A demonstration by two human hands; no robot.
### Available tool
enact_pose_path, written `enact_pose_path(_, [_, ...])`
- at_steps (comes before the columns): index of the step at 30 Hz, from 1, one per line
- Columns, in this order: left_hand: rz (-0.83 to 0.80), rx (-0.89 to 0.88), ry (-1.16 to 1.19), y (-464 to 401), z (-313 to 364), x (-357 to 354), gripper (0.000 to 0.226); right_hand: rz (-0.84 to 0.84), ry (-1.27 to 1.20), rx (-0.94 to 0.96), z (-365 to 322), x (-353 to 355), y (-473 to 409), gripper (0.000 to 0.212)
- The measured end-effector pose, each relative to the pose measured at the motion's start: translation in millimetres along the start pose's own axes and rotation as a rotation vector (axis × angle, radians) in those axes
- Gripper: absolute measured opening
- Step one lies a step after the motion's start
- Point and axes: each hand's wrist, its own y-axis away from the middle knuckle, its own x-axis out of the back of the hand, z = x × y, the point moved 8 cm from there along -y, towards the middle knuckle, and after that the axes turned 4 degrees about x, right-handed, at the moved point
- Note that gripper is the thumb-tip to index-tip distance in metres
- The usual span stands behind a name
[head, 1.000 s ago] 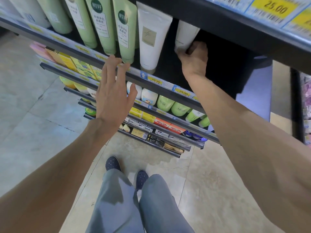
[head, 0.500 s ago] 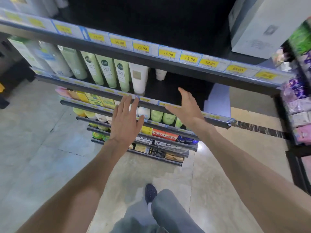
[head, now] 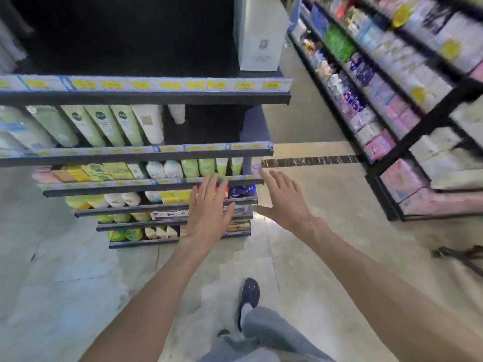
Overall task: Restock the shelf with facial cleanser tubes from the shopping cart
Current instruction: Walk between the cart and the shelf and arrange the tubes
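**Two empty hands spread in front of the cleanser shelf**

Two hands are stretched forward with fingers straight and spread, holding nothing. The left hand hangs palm-down in front of the lower shelves at the right end of the near rack; whether it touches a shelf edge cannot be told. The right hand is just right of it, beyond the rack's end and over the pale floor, apart from everything.

The facial cleanser tubes stand cap-down in a row on the second shelf from the top, green ones on the left, then a white tube at the right end of the row. One more white tube stands farther back, apart from the row, and the right part of that shelf is dark and bare. Yellow price tags run along the shelf edges, too blurred to read.

A white box sits on the top shelf at the right end. Across the aisle, far right, another rack holds pink, purple and blue packs. At the right edge a dark metal frame lies low on the floor; what it is cannot be told. A dark blue shoe and grey trousers show near the bottom.
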Motion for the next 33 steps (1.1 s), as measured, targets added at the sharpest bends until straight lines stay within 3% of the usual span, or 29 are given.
enact_pose_path(12, [-0.164, -0.378, -0.041, 40, 228, -78, 0.063, -0.022, -0.021, -0.373, 191, -3, 185, 0.097])
enact_pose_path(26, [-0.323, -0.655, -0.059, 66, 570, -200, 0.073, 0.008, -0.072, -0.712, 482, 21, 379, 0.098])
enact_pose_path(33, [-0.421, -0.846, -0.01, 54, 723, -245, 0.067, 0.013, -0.062, -0.899, 605, 39, 446, 0.097])
